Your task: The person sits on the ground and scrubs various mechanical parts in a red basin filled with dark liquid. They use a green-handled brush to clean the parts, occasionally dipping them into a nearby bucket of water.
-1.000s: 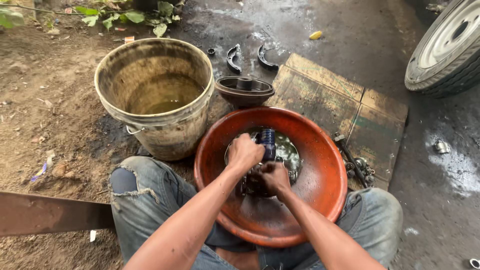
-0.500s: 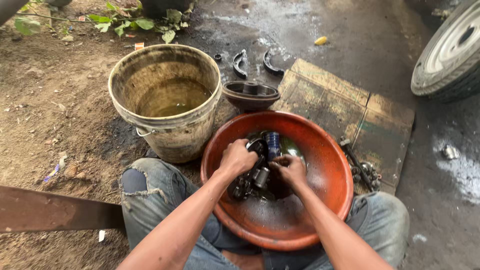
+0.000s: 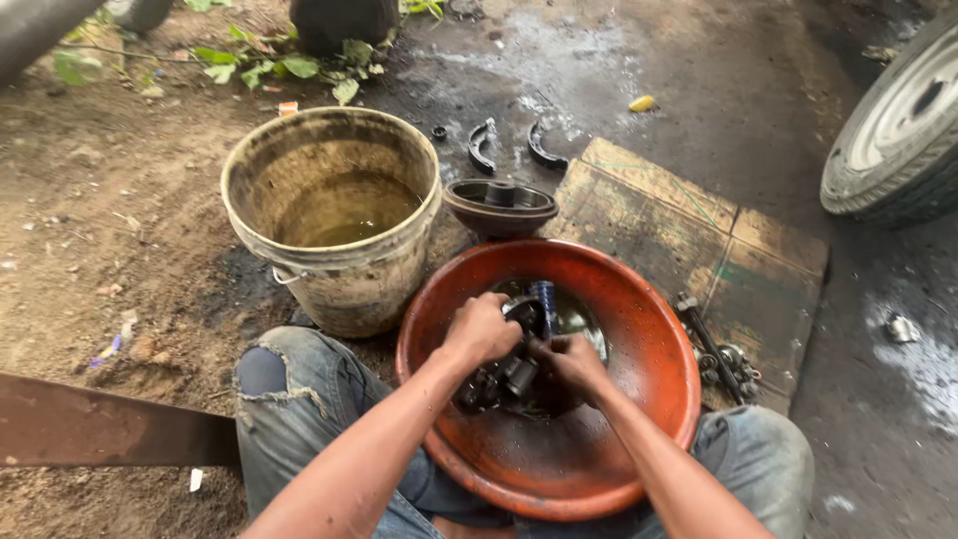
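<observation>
Crouching over the wide, round orange-red plastic basin (image 3: 639, 329), you have both hands down in its middle, working on a dark, greasy metal machine part (image 3: 519, 349). Your left hand (image 3: 481, 327) is curled over the top of that part, fingers wrapped down around it. Your right hand (image 3: 571, 361) grips it from the near right side, fingers closed against its black, oily body. The part looks like a cluster of short cylinders and round collars, nearly black with grime, with one bluish upright cylinder showing at its far end just past your left hand. It sits in the bottom of the basin, where a shallow pool of murky liquid glints beside it. How the part is shaped underneath your hands cannot be told.

The basin rests between your knees, which are in worn blue jeans, the left one torn. Just beyond its far rim sits a small dark round metal bowl-shaped piece (image 3: 499, 206). To the left of that stands a dirty cream plastic bucket (image 3: 334, 215) holding brownish liquid. Two curved dark metal shoes (image 3: 509, 145) lie on the wet ground farther off, and a vehicle tyre (image 3: 898, 130) shows at the right edge.
</observation>
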